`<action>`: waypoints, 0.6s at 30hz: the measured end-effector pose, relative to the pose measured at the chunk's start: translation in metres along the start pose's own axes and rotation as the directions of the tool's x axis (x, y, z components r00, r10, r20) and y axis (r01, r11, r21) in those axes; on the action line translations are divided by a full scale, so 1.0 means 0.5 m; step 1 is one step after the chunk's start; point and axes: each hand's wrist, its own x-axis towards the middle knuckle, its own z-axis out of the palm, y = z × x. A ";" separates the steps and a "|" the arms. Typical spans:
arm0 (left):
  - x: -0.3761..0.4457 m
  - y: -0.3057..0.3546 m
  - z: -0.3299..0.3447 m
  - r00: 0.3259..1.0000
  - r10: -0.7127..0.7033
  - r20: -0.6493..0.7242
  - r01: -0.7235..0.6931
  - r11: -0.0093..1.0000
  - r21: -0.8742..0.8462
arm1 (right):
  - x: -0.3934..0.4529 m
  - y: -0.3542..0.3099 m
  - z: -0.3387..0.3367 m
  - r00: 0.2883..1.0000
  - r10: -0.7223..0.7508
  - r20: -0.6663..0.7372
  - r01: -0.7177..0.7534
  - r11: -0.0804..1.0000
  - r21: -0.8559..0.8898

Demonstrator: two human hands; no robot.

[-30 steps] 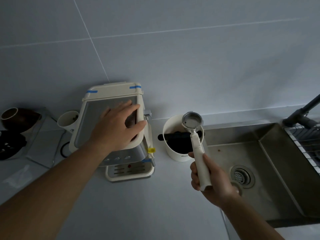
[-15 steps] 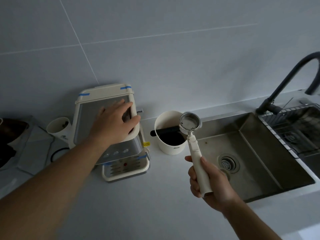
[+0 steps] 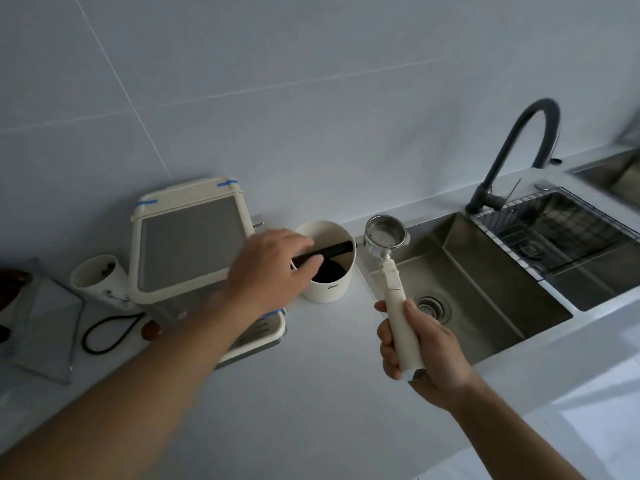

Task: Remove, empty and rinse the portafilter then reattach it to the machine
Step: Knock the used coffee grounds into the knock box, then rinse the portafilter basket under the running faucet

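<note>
Left hand (image 3: 273,268) off machine (image 3: 188,244); right hand (image 3: 420,348) still gripping portafilter (image 3: 393,268)

Both forearms are bare as far up as the view reaches, with no sleeve or cuff showing on either. The left hand (image 3: 273,268) wears nothing: no ring, glove or watch (its wrist is plain too). The right hand (image 3: 420,344) is likewise unadorned, its fingernails short, the thumbnail trimmed close. Both wrists carry no band or strap.
</note>
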 end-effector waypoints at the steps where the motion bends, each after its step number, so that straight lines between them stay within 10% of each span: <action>1: -0.006 0.032 0.018 0.999 -0.028 0.046 0.033 0.994 -0.108 | -0.004 -0.005 -0.007 1.000 -0.004 -0.003 0.004 1.000 0.002; 7: 0.001 0.170 0.113 0.913 -0.174 0.369 0.382 0.682 -0.623 | -0.016 -0.031 -0.051 0.999 -0.042 -0.012 0.042 0.999 -0.004; 18: 0.112 0.371 0.296 0.805 -0.286 0.520 0.592 0.336 -0.733 | 0.009 -0.164 -0.261 0.999 0.022 0.035 -0.020 0.998 -0.060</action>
